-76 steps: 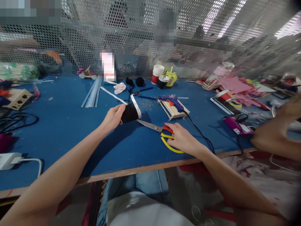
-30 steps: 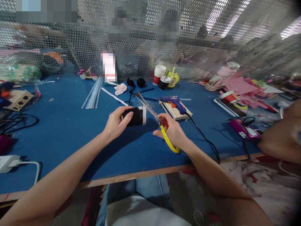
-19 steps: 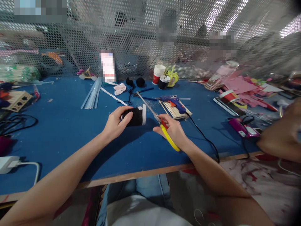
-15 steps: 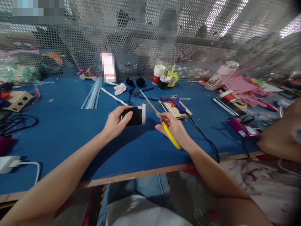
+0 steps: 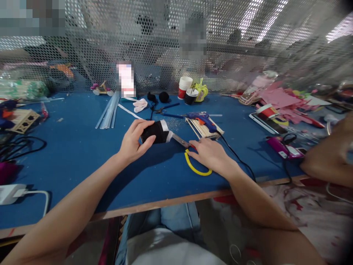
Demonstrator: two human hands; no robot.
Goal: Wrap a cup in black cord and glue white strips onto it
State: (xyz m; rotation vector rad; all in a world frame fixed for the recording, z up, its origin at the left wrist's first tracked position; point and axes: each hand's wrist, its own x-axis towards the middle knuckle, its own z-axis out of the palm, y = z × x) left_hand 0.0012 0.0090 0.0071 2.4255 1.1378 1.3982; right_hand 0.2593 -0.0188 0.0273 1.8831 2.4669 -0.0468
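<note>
A black cylinder [image 5: 154, 133] with a white rim at its right end lies in my left hand [image 5: 135, 141], fingers above and thumb below. My right hand [image 5: 205, 151] grips scissors [image 5: 198, 172] with yellow handles. Their blades point left and meet the white edge of the cylinder; the tips are hidden there. A white strip [image 5: 129, 111] runs behind the cylinder toward a pale pink bundle [image 5: 140, 105]. Behind my right hand, a blue glue gun [image 5: 205, 121] rests on a stack of wooden sticks [image 5: 200, 129].
Clear glue sticks [image 5: 108, 112], pliers [image 5: 168, 107], two black balls, paper cups [image 5: 184, 87] and a propped phone [image 5: 126, 79] stand or lie farther back. Right are a phone [image 5: 266, 124], a purple device [image 5: 284, 148] and another person's arm [image 5: 329, 154]. A black cable trails toward the front edge.
The scissors have come down and left, from beside the cylinder onto its white edge. The cylinder has tilted slightly in my left hand.
</note>
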